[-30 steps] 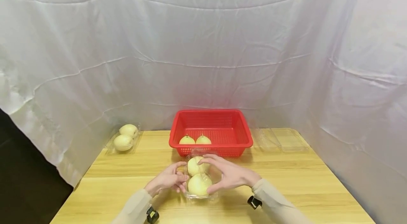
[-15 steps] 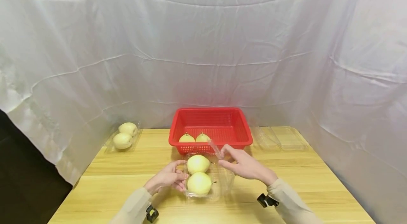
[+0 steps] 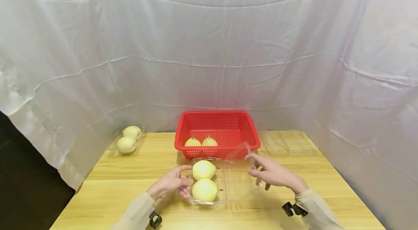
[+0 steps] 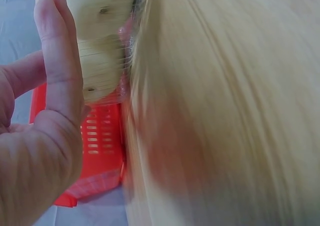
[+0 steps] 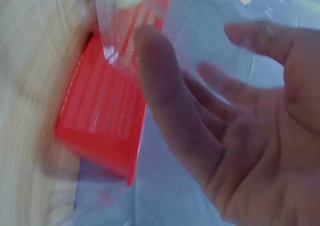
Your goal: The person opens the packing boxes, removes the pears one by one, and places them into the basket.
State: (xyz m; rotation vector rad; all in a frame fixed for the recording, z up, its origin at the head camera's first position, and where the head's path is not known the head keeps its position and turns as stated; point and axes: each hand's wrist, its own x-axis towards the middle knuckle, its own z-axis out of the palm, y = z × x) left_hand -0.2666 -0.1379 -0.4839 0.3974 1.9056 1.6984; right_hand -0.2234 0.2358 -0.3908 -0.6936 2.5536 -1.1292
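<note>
Two pale yellow pears [image 3: 204, 170] lie in a clear plastic clamshell box [image 3: 225, 201] at the front middle of the table, the near pear's stem pointing right. My left hand [image 3: 173, 182] holds the box by its left edge; the left wrist view shows its fingers [image 4: 60, 60] beside the pears. To the right of the box, my right hand [image 3: 277, 175] touches the clear lid [image 3: 249, 148], which stands raised at that side. In the right wrist view the fingers [image 5: 162, 75] are spread apart near the lid. Exact contact there is blurred.
Behind the box stands a red plastic basket [image 3: 217, 114] with two pears [image 3: 192, 142] showing at its front left. Another clear box with two pears [image 3: 127, 144] lies at the back left. Clear containers [image 3: 295, 143] lie at the back right, by a pale curtain [image 3: 215, 41].
The lid has swung off the pears toward the right, and my right hand has moved right with it. My left hand stays at the box's left edge.
</note>
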